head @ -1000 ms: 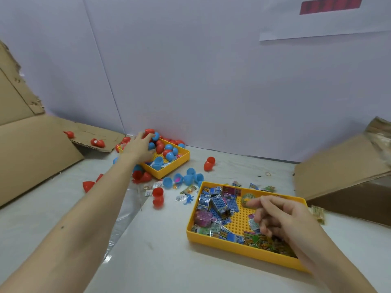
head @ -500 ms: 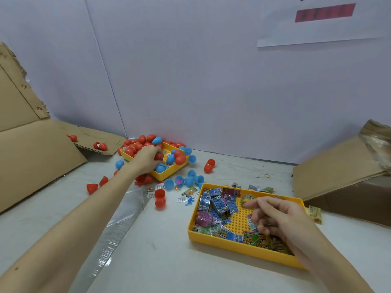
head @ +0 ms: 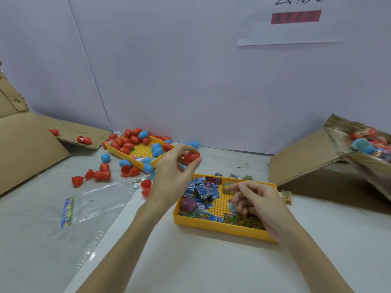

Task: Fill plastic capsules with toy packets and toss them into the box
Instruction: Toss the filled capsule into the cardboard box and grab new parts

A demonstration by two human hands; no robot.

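Observation:
My left hand (head: 172, 173) holds a red capsule (head: 191, 156) in its fingertips, raised above the table between the two yellow trays. The far tray (head: 163, 153) holds several red and blue capsules (head: 127, 142). The near tray (head: 220, 226) holds several small toy packets (head: 203, 191). My right hand (head: 256, 203) hovers over the near tray's right side with curled fingers and pinches a small packet (head: 232, 207). The cardboard box (head: 317, 166) at the right lies tilted, with filled capsules (head: 362, 144) seen through its clear film.
Loose red and blue capsule halves (head: 97, 175) lie scattered on the table left of the trays. A clear plastic bag (head: 69, 210) lies flat at the left. Flattened cardboard (head: 25, 149) leans at the far left. The wall stands close behind.
My left hand has left the far tray and come back toward me with a red capsule in its fingers. My right hand stays over the packet tray.

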